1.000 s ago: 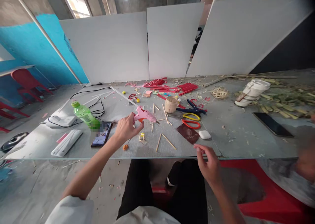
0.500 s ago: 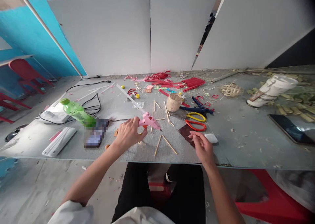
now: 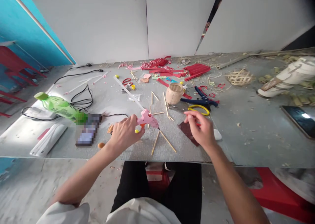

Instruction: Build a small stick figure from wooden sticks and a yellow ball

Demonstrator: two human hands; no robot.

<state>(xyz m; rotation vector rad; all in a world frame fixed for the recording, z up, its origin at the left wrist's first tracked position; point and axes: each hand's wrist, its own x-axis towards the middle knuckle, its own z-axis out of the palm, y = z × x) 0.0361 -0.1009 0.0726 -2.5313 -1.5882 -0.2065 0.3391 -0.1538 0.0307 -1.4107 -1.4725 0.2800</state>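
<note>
My left hand [image 3: 126,130] is closed round a pink glue gun [image 3: 147,119], with a long clear glue stick [image 3: 129,92] jutting out of its back. The gun's nozzle is at the top of two thin bamboo sticks [image 3: 167,142] that lie on the table in an upside-down V. My right hand [image 3: 201,128] hovers over a dark brown sheet [image 3: 188,133], fingers loosely bent, and nothing shows in them. It partly hides a pair of scissors beside the yellow handle [image 3: 203,109]. More thin sticks [image 3: 166,105] lie beside a small round bamboo cup [image 3: 174,93].
Blue-handled pliers [image 3: 203,100] and red strips [image 3: 197,71] lie farther back. At left are a green bottle [image 3: 61,107], a phone [image 3: 90,130] and black cables [image 3: 86,99]. A woven bamboo piece [image 3: 238,77], a white cylindrical object [image 3: 289,76] and a dark tablet-like device [image 3: 299,120] are on the right.
My right hand has moved up and now covers part of the scissors. The glue gun's nozzle has come down to the tip of the V of sticks. The view has shifted slightly.
</note>
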